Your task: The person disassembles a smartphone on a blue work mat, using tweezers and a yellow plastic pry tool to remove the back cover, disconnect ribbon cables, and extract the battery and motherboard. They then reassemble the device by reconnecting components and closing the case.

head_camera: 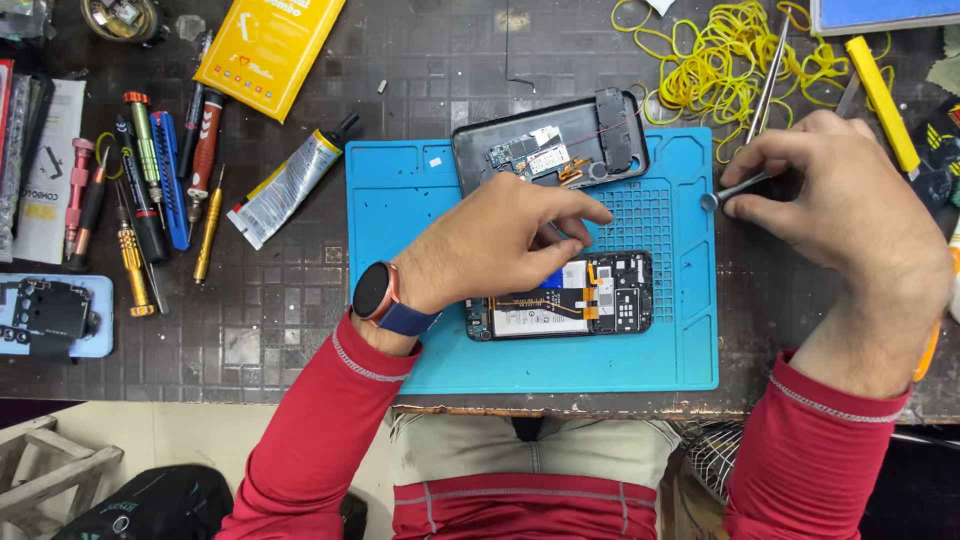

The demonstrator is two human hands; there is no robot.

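Left hand (500, 245) rests fingers-down on opened phone (570, 297), mid blue mat (520, 365) on counter; grip pinching nothing seen. Right hand (850, 215) pinches tweezers (765, 85) near mat's right edge. Phone looks light, stiff, fragile inside w/ exposed boards; best held by frame edges.

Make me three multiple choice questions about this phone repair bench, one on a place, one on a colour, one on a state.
1. Where does the opened phone lie?
A on the blue mat
B on the yellow box
C on the person's lap

2. What colour are the rubber bands?
A red
B yellow
C black

3. What is the right hand doing?
A resting open and empty
B gripping a metal tool
C holding the glue tube

Answers:
1 A, it lies on the mat, partly under the left hand.
2 B, they form a yellow heap.
3 B, its fingers close around the tool.
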